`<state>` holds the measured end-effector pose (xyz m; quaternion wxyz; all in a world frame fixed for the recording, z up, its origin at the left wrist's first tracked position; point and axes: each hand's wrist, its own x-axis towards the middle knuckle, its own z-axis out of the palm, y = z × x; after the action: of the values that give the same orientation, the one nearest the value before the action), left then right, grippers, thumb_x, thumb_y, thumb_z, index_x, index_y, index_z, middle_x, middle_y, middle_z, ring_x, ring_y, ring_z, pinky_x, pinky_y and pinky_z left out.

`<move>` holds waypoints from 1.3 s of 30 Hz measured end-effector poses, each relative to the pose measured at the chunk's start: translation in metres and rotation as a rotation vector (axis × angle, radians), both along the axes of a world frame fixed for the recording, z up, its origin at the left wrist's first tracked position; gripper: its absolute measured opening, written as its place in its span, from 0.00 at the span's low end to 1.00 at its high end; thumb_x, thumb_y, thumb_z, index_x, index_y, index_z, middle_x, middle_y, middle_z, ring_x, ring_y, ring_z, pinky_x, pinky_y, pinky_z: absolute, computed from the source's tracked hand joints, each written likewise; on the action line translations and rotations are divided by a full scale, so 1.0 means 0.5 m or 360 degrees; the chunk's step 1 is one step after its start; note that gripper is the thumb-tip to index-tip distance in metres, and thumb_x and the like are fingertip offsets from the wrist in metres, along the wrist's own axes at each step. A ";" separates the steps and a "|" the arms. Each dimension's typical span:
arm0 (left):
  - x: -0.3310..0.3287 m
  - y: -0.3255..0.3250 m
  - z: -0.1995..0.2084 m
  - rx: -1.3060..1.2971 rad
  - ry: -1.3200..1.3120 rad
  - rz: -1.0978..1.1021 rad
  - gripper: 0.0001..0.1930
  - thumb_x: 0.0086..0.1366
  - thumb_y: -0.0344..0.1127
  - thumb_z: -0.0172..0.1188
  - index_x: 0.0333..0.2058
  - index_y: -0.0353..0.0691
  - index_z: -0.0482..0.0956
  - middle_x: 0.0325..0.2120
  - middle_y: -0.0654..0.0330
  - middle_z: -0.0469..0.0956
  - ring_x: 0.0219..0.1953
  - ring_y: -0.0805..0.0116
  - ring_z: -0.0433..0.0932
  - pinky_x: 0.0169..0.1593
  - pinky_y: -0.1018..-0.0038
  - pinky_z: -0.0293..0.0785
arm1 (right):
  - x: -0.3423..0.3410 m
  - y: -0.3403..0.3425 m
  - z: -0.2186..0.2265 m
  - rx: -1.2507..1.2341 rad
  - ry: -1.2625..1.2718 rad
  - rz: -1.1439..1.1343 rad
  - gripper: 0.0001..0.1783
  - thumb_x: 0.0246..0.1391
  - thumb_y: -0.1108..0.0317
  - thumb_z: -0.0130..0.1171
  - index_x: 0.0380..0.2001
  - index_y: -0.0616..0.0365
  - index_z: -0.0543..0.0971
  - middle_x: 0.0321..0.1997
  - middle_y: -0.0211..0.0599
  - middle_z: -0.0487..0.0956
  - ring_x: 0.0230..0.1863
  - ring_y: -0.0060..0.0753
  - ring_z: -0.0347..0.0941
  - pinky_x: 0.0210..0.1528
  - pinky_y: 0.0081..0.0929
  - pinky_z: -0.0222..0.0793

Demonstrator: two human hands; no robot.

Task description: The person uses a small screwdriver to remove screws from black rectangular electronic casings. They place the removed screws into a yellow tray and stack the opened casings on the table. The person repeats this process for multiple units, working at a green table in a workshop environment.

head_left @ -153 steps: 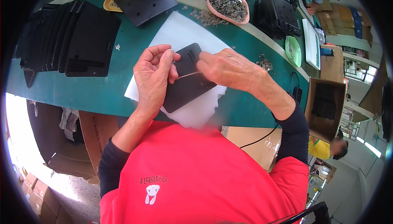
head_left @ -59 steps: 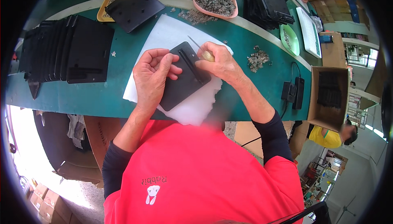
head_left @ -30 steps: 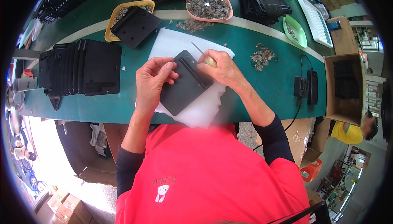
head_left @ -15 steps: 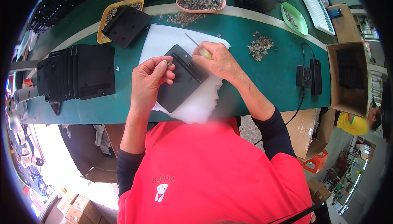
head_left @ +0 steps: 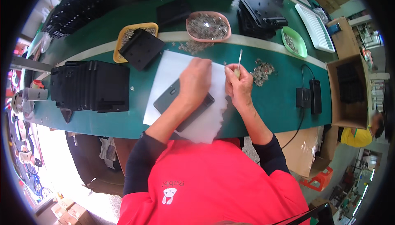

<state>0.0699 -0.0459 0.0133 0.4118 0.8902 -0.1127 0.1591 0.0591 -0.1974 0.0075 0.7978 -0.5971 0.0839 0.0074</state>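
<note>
A flat black plastic panel point(head_left: 168, 96) lies aslant on a white foam sheet point(head_left: 164, 69) in front of me. Over its upper part is my left hand point(head_left: 196, 81), back upward and blurred, its fingertips hidden beneath it. Just right of the foam, my right hand point(head_left: 240, 86) is closed round the pale yellow handle of a screwdriver point(head_left: 237, 72). The metal blade points up and away from me. Close beside that hand, a loose pile of small metal parts point(head_left: 262, 72) sits on the green table.
A yellow tray point(head_left: 119, 56), partly under a black panel point(head_left: 141, 48), a pink tray point(head_left: 209, 39) and a green tray point(head_left: 302, 52) hold small parts. Stacked black panels point(head_left: 94, 86) stand left; more point(head_left: 261, 13) lie at the back. A power adapter point(head_left: 303, 97) with cable lies right.
My left hand has moved right, over the panel, its fingertips now out of sight. My right hand has moved right off the panel, screwdriver turned upright. The panel's angle differs; the whole view has shifted.
</note>
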 end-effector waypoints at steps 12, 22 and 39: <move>0.043 0.205 0.059 0.0840 -0.0231 0.0460 0.13 0.53 0.32 0.66 0.39 0.39 0.80 0.38 0.58 0.75 0.44 0.56 0.73 0.46 0.63 0.69 | -0.013 0.002 -0.013 -0.0235 -0.0008 0.0153 0.04 0.58 0.72 0.59 0.32 0.60 0.74 0.16 0.20 0.66 0.10 0.11 0.56 0.10 0.15 0.47; 0.039 0.266 -0.016 0.1319 -0.0626 0.0318 0.11 0.51 0.25 0.59 0.36 0.37 0.77 0.34 0.58 0.73 0.38 0.63 0.73 0.38 0.70 0.69 | -0.007 -0.007 -0.040 -0.0440 -0.0200 0.0154 0.04 0.57 0.73 0.59 0.32 0.61 0.75 0.16 0.20 0.67 0.10 0.09 0.56 0.11 0.14 0.48; 0.196 0.229 0.257 0.1180 -0.1538 0.0141 0.14 0.49 0.23 0.60 0.37 0.39 0.76 0.30 0.58 0.73 0.34 0.60 0.75 0.39 0.67 0.72 | -0.008 -0.010 -0.039 -0.0549 -0.0134 0.0148 0.05 0.53 0.70 0.61 0.30 0.61 0.78 0.21 0.21 0.73 0.24 0.11 0.64 0.26 0.16 0.62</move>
<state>0.1679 0.0687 0.1417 -0.0301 0.8052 -0.2975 0.5120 0.0553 -0.2024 -0.0119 0.6852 -0.7280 0.0226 0.0047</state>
